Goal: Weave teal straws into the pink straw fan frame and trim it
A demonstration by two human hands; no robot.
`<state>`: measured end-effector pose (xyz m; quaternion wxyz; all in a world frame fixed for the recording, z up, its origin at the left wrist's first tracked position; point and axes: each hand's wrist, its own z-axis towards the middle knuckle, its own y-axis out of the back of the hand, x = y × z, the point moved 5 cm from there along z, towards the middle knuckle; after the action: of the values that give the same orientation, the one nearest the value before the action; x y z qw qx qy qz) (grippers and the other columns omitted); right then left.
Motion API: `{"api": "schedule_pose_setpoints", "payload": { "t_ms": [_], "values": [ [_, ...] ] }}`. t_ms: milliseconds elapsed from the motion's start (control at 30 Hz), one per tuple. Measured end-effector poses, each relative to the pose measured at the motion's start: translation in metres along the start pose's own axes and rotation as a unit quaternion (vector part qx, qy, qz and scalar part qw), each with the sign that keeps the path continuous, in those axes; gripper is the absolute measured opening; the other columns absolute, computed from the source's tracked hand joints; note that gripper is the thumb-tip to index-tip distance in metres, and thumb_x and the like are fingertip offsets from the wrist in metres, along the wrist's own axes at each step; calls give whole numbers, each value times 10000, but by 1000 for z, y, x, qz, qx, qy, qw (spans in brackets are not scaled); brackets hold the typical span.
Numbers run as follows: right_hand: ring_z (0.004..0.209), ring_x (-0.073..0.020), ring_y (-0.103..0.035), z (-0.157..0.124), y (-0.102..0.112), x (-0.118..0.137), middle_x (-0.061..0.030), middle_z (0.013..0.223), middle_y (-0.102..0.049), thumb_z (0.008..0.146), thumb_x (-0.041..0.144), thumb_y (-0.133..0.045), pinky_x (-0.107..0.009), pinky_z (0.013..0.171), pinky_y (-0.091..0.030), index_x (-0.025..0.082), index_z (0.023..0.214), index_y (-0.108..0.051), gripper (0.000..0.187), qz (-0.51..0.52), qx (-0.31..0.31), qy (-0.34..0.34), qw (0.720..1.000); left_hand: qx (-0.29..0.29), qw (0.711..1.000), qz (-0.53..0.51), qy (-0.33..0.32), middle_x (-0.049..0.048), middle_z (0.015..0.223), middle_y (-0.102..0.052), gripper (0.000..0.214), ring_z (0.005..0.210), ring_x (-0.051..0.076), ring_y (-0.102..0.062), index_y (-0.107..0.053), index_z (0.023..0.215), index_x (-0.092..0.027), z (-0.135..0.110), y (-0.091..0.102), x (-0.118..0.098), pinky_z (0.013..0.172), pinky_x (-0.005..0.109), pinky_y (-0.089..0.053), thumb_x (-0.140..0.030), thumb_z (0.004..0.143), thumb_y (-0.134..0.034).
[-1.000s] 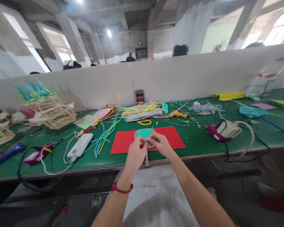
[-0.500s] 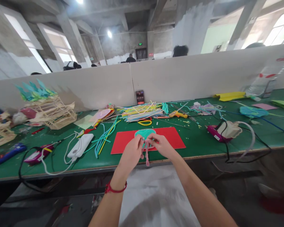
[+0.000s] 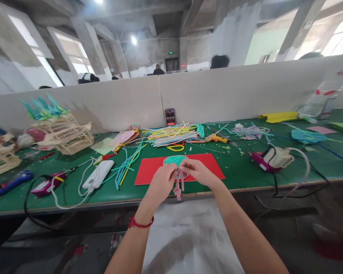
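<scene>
My left hand (image 3: 160, 183) and my right hand (image 3: 198, 172) meet over the front edge of a red sheet (image 3: 208, 164) on the green table (image 3: 240, 171). Both pinch a pink pipe cleaner (image 3: 178, 187) whose bent ends hang down between them. Just behind my fingers lies a teal coiled disc (image 3: 173, 160) on the red sheet. A red band circles my left wrist.
A pile of coloured straws (image 3: 171, 135), a yellow glue gun (image 3: 215, 139), a white power bank (image 3: 97, 174), pink glue guns (image 3: 45, 186) (image 3: 260, 160) with cables, stick models (image 3: 64, 133) at left, a phone (image 3: 169, 116) against the white divider. People sit beyond it.
The pink pipe cleaner has been bent between my fingers, so two ends now hang down instead of one. My hands stayed in place above the red sheet.
</scene>
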<state>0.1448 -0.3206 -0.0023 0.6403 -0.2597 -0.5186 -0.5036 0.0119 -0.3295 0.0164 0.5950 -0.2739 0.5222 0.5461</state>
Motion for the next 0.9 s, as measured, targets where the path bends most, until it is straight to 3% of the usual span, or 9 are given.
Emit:
{"api": "schedule_pose_setpoints", "payload": {
  "t_ms": [400, 633, 800, 900],
  "values": [
    [707, -109, -564, 1, 2, 10, 14, 732, -572, 853, 405, -505, -252, 689, -475, 175, 785, -559, 247, 10, 14, -8, 1000, 21, 1000, -10, 18, 11, 660, -510, 145, 605, 145, -420, -603, 687, -207, -3, -1, 3, 569, 202, -339, -241, 811, -538],
    [702, -118, -575, -1, 5, 8, 6, 735, -588, 860, 365, -498, -265, 686, -488, 178, 787, -567, 212, -53, 18, -4, 998, 27, 998, 41, -24, 13, 671, -550, 172, 641, 147, -442, -609, 691, -209, -4, -2, 1, 609, 201, -338, -184, 829, -509],
    [713, -126, -583, -4, 6, 12, 4, 747, -610, 867, 333, -481, -271, 699, -485, 187, 773, -566, 193, -95, 21, 1, 995, 54, 985, 145, -77, 23, 729, -580, 186, 684, 164, -450, -632, 770, -227, -3, -2, -1, 656, 226, -323, -142, 835, -480],
    [721, -131, -587, -5, 5, 14, 4, 741, -617, 865, 330, -483, -275, 712, -482, 189, 751, -552, 194, -98, 31, -5, 995, 91, 956, 252, -121, 29, 759, -591, 200, 716, 175, -465, -613, 784, -222, -4, -3, -6, 690, 257, -316, -125, 845, -449]
  ]
}}
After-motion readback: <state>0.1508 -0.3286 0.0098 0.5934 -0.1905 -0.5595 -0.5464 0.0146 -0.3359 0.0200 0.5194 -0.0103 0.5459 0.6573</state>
